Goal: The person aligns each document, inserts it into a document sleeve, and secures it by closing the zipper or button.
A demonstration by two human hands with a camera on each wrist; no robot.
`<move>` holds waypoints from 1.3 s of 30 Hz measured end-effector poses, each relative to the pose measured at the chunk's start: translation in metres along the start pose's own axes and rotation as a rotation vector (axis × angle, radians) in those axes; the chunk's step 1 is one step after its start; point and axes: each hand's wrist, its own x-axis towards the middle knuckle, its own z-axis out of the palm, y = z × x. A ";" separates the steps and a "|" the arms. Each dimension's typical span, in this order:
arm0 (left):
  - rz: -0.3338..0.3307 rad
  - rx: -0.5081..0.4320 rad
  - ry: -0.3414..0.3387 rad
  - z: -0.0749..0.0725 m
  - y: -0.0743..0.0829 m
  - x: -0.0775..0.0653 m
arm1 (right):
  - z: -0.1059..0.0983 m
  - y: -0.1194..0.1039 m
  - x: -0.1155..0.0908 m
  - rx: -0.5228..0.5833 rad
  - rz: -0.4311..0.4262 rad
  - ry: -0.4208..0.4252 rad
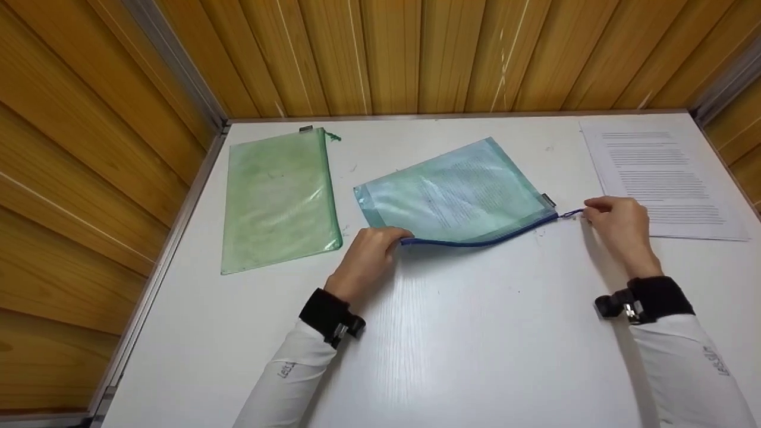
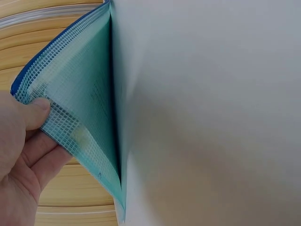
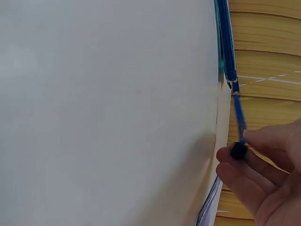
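A translucent blue-green mesh zipper pouch (image 1: 458, 190) lies tilted on the table, with printed text showing through it. Its dark blue zipper (image 1: 475, 243) runs along the near edge, which is lifted off the tabletop at the left. My left hand (image 1: 370, 249) pinches the pouch's near left corner between thumb and fingers; the left wrist view shows the mesh corner (image 2: 61, 117) in that grip. At the other end, my right hand (image 1: 621, 229) pinches the blue zipper pull cord (image 3: 240, 115), drawn out straight from the pouch's right corner. The cord's dark end pokes out between the fingers.
A green zipper pouch (image 1: 276, 202) lies flat on the left of the white table (image 1: 464, 345). Printed sheets of paper (image 1: 666, 178) lie at the right, partly behind my right hand. Wood-patterned panels (image 1: 386, 59) stand along the back and left edges.
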 end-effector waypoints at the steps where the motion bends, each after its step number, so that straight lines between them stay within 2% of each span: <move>1: -0.003 0.005 0.009 0.001 0.001 0.001 | 0.001 -0.002 -0.002 0.013 0.000 0.004; 5: -0.013 0.016 0.036 0.003 0.004 0.002 | 0.008 -0.014 -0.011 0.063 -0.014 0.033; 7: -0.016 0.015 0.046 0.004 0.006 0.003 | 0.013 -0.021 -0.017 0.144 -0.004 0.021; 10: -0.025 0.014 0.059 0.005 0.008 0.004 | 0.022 -0.030 -0.026 0.382 0.053 -0.061; 14: -0.040 0.001 0.083 0.004 0.011 0.006 | 0.034 -0.041 -0.038 0.768 0.213 -0.218; 16: -0.040 -0.007 0.096 0.004 0.012 0.007 | 0.038 -0.045 -0.043 0.883 0.274 -0.280; 18: -0.038 -0.017 0.106 0.004 0.012 0.008 | 0.042 -0.049 -0.048 0.967 0.317 -0.332; 22: -0.030 -0.013 0.122 0.005 0.012 0.010 | 0.050 -0.057 -0.053 1.031 0.347 -0.408; 26: -0.029 -0.018 0.120 0.007 0.013 0.013 | 0.058 -0.069 -0.053 1.152 0.396 -0.473; 29: -0.028 -0.025 0.111 0.008 0.015 0.015 | 0.064 -0.081 -0.051 1.325 0.464 -0.494; 34: -0.030 -0.044 0.101 0.009 0.018 0.018 | 0.072 -0.097 -0.045 1.617 0.571 -0.460; 39: -0.013 -0.041 0.081 0.011 0.022 0.019 | 0.083 -0.110 -0.040 1.763 0.638 -0.469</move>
